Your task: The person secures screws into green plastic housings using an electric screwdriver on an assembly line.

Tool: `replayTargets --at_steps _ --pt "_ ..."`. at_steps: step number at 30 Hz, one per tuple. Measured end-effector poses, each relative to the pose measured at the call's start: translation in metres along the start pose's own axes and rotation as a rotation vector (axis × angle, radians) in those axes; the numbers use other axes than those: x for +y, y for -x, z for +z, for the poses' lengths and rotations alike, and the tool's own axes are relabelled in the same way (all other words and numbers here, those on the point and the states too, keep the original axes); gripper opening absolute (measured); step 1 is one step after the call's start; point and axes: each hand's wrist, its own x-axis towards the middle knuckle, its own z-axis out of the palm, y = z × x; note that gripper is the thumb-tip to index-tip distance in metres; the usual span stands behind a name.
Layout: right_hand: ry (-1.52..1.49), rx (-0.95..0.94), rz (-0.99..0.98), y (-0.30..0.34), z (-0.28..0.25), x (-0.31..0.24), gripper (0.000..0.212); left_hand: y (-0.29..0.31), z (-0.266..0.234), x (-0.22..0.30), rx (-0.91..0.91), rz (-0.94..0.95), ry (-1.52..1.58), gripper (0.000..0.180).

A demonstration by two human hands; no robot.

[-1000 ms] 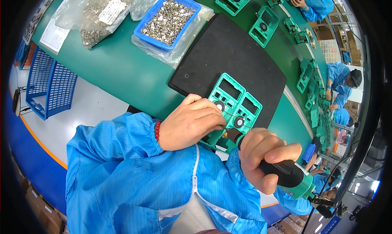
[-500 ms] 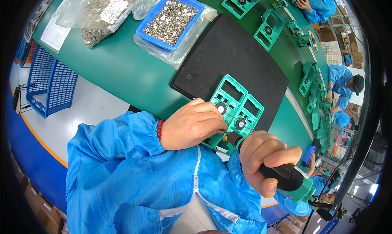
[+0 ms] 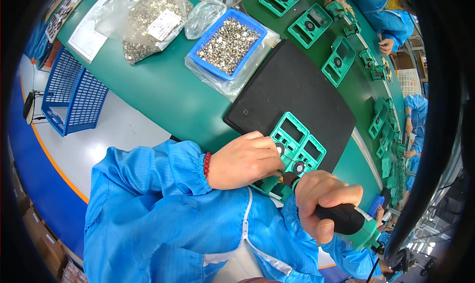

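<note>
Far left, a blue crate is standing on the floor beside the green table. Moving right, a clear bag of small metal pieces is slumping on the tabletop, and next to it a blue tray is brimming with metal fasteners.

Now the left hand! Its fingers are curling in, tips bunching right against the left side of the green housing; whether they are pinching anything, I cannot tell. The housing is lying just beyond those fingertips, its upper part resting on the black mat, its lower part partly hiding behind the hands.

To the right, the right hand is wrapping its fingers firmly around the driver. The driver's nose is pointing leftward, just beside the left fingertips, and the housing is sitting just beyond the right knuckles.

Farther right, more housings are lining the table, and a co-worker's hand is showing near the edge.
</note>
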Motion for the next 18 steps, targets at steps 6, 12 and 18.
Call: replayTargets --at_steps 6,12,18 --pt "0.139 0.199 -0.085 0.001 0.0 0.007 0.036 -0.024 -0.054 -0.042 0.127 0.142 -0.189 0.067" --pt "0.14 0.231 -0.069 0.013 -0.006 0.019 0.037 -0.021 -0.126 -0.11 0.15 -0.155 -0.912 0.013" --pt "0.132 0.183 -0.056 0.023 -0.014 0.039 0.036 -0.027 -0.129 -0.118 0.057 -0.307 -0.908 0.011"
